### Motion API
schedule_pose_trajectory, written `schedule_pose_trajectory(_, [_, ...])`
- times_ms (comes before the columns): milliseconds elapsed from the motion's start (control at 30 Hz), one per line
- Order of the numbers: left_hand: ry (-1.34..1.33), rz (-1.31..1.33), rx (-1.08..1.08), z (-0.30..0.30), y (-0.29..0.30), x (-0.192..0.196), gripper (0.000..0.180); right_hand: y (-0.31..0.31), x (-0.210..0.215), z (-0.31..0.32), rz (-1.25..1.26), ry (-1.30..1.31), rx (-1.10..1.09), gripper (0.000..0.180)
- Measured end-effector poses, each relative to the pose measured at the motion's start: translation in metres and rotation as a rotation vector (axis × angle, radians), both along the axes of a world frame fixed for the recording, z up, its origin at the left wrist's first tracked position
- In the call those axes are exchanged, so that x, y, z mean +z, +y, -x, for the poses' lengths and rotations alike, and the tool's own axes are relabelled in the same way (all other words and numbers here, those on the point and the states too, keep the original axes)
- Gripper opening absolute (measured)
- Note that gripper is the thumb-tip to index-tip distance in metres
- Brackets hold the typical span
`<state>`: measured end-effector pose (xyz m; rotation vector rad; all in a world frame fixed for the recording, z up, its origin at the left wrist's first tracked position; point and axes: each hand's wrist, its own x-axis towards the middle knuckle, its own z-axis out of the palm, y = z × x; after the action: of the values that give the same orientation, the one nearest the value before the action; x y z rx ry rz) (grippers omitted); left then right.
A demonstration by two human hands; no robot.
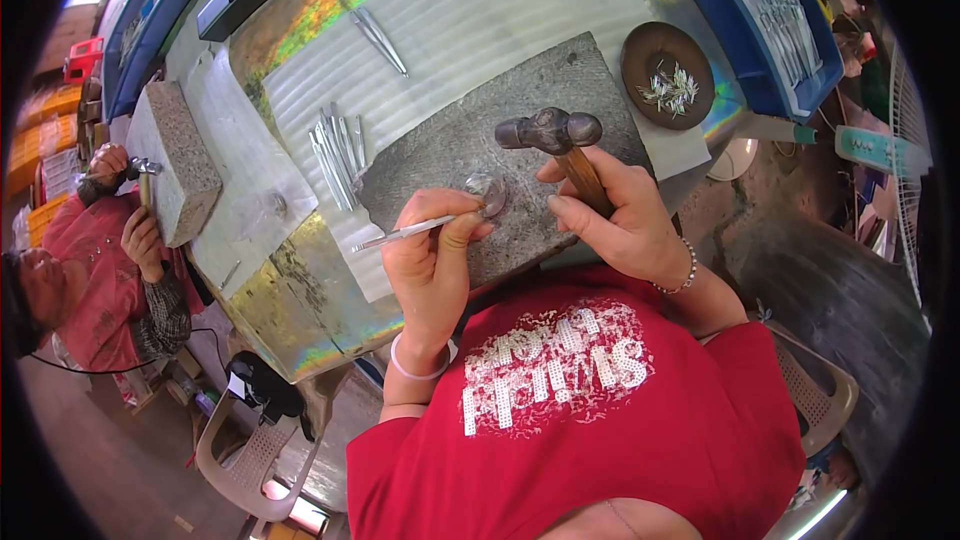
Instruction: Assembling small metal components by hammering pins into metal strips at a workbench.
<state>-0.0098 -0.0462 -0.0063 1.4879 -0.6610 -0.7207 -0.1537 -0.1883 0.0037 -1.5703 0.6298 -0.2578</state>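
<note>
Left hand [425, 258] pinching a silver rod [400, 233], right hand [632, 215] gripping a hammer [550, 130] — both at a stone block [575, 68]; brown dish [638, 58] at the block's two o'clock.

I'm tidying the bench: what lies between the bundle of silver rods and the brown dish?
In the head view, the grey stone block lies between the silver rods and brown dish, with the hammer in the right hand over it.

On the left, a red-clad co-worker [105, 275] was beside a speckled stone block [180, 165], with orange crates [40, 150] behind. A black box [238, 2] lay at the upper left, a beige chair [245, 460] stood lower down, and a wire guard [908, 205] showed at the right.
</note>
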Motion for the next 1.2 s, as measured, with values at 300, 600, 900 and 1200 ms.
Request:
schedule_pose_trajectory(300, [-0.028, 0.004, -0.016, 0.000, 0.000, -0.002, 0.004, -0.001, 0.001, 0.002, 0.000, 0.002, 0.021, 0.023])
schedule_pose_trajectory(600, [-0.052, 0.006, -0.009, 0.000, -0.001, -0.002, 0.003, 0.004, -0.005, -0.001, 0.053, -0.072, -0.056, 0.022])
schedule_pose_trajectory(900, [-0.324, -0.042, -0.013, 0.003, -0.004, 0.002, 0.007, 0.003, -0.007, -0.001, 0.094, -0.069, -0.032, 0.023])
schedule_pose_trajectory(1200, [-0.848, -0.163, -0.241, -0.005, -0.003, 0.018, 0.028, 0.003, 0.040, -0.019, -0.044, -0.159, 0.170, 0.027])
